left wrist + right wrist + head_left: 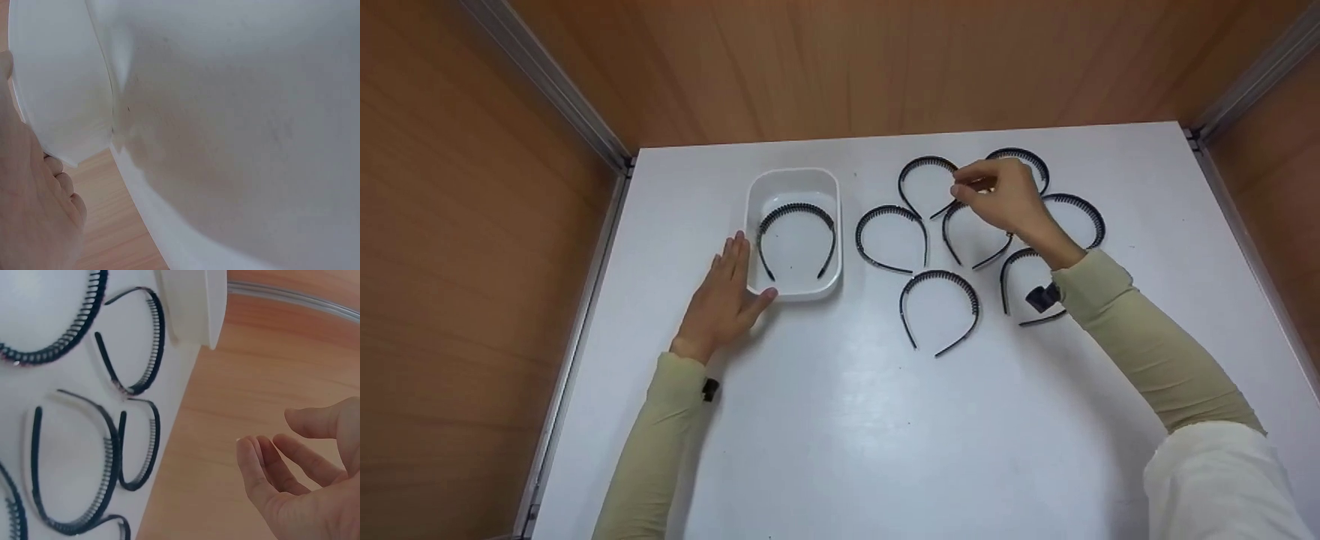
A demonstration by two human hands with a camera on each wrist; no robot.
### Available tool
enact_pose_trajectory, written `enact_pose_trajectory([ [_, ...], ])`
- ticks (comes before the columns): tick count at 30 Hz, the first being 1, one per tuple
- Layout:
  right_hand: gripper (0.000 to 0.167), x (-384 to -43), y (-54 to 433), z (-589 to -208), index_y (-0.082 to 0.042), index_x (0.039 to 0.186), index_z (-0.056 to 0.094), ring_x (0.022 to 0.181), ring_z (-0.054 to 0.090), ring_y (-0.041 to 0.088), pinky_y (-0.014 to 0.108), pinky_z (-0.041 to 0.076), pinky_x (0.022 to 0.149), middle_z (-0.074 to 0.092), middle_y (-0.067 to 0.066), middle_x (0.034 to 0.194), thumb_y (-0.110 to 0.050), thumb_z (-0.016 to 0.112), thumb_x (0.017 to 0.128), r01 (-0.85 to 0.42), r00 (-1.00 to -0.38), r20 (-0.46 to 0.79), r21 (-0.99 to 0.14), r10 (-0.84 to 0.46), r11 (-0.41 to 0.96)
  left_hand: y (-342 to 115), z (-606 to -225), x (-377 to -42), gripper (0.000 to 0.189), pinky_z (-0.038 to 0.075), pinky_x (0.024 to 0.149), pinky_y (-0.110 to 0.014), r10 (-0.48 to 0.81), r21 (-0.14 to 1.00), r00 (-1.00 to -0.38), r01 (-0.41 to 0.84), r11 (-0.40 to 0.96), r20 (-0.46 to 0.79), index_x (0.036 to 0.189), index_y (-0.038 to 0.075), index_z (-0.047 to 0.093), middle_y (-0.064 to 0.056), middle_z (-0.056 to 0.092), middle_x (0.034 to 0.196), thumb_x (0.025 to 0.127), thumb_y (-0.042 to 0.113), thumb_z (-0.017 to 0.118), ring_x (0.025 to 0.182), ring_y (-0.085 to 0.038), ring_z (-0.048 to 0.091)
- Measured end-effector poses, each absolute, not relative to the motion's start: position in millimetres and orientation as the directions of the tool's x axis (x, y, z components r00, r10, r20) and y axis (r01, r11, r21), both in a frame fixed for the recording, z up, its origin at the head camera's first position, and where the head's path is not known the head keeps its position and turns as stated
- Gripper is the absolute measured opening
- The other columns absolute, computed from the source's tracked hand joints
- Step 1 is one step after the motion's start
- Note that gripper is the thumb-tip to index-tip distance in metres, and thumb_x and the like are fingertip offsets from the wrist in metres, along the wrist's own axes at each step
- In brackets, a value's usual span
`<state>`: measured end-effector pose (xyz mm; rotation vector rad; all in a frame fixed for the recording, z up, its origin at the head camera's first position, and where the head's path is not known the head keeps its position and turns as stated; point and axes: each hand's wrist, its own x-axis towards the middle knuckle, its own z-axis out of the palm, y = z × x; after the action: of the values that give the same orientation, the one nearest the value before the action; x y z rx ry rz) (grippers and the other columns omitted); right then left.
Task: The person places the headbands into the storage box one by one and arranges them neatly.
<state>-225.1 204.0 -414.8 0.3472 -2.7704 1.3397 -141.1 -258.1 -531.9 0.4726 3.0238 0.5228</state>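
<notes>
White table (840,435), tub (802,296), black headbands (939,275)

The left arm (652,442) reaches forward, its grip (721,300) with fingers extended and thumb spread; exact palm tilt is hard to judge. The right arm (1155,352) angles inward, the right grip (1001,196) loosely curved, thumb apart from fingertips.
</notes>
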Motion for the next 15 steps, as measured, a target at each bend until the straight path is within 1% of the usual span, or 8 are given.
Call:
enact_pose_trajectory([
  [6,0.027,-215.3,229.1,-414.1,-0.006,0.122,0.080,0.109,0.073,0.029,0.013,0.052,0.076,0.078,0.014,0.119,-0.022,0.075,0.101,-0.181,-0.983,0.117,-0.762,-0.144,0.622,-258.8,-530.0,-138.9,0.098,0.006,0.138,-0.044,0.310,0.344,-0.950,0.299,0.890,0.024,0.172,0.006,0.001,-0.009,-0.001,0.181,0.108,0.064,0.046,0.168,-0.025,-0.003],
  [11,0.028,-207.3,248.0,-418.2,-0.007,0.123,0.080,0.104,0.072,0.020,0.013,0.051,0.073,0.078,0.014,0.119,-0.024,0.075,0.101,-0.144,-0.989,0.095,-0.745,-0.110,0.652,-259.3,-531.8,-135.7,0.097,0.007,0.138,-0.045,0.308,0.343,-0.951,0.299,0.890,0.029,0.172,0.005,0.002,-0.009,0.000,0.181,0.108,0.063,0.047,0.168,-0.025,-0.001],
  [15,0.028,-199.6,261.9,-424.3,-0.006,0.123,0.080,0.102,0.071,0.019,0.012,0.051,0.072,0.078,0.015,0.117,-0.024,0.075,0.101,-0.129,-0.992,0.089,-0.728,-0.095,0.673,-260.4,-530.8,-134.1,0.097,0.006,0.138,-0.044,0.306,0.345,-0.952,0.295,0.891,0.024,0.172,0.006,0.001,-0.008,-0.001,0.181,0.108,0.064,0.046,0.168,-0.024,-0.002],
])
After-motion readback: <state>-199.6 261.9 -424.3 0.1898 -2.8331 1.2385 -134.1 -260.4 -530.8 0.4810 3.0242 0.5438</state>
